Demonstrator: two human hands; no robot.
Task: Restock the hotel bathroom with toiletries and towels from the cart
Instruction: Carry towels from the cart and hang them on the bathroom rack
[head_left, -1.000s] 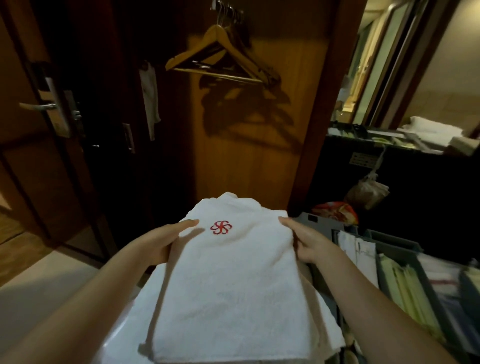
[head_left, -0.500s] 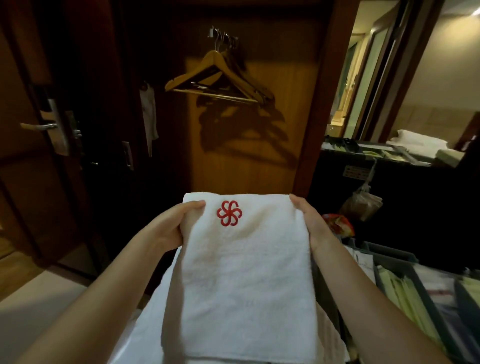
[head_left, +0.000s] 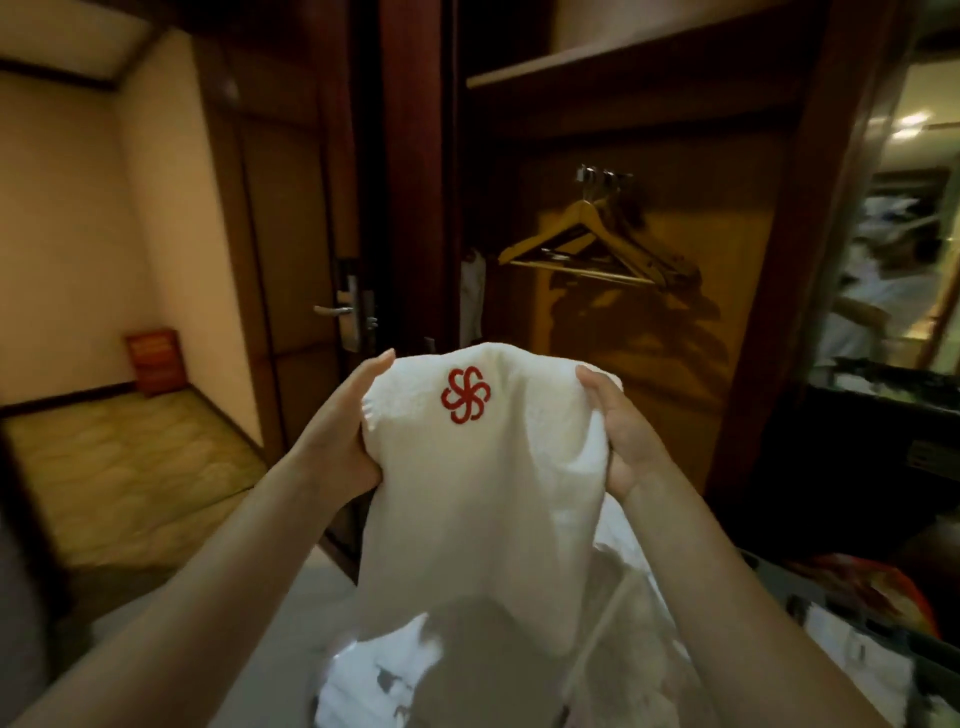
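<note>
1 white towel (head_left: 483, 499) – raised | left hand (head_left: 343, 441) grips it | right hand (head_left: 621, 441) grips it

The patterned carpet (head_left: 119, 467) covers the corridor floor at left, and a red box (head_left: 150, 361) stands on it against the wall. Nearer, the floor (head_left: 332, 564) is pale and smooth. Low in the view, the cart (head_left: 914, 642) holds a red-orange bag (head_left: 878, 587) and white items too blurred to name. A pile of white linen (head_left: 374, 686) lies beside it; what is under the pile is hidden. At far right, a dark bench (head_left: 883, 387) carries small blurred items.
</note>
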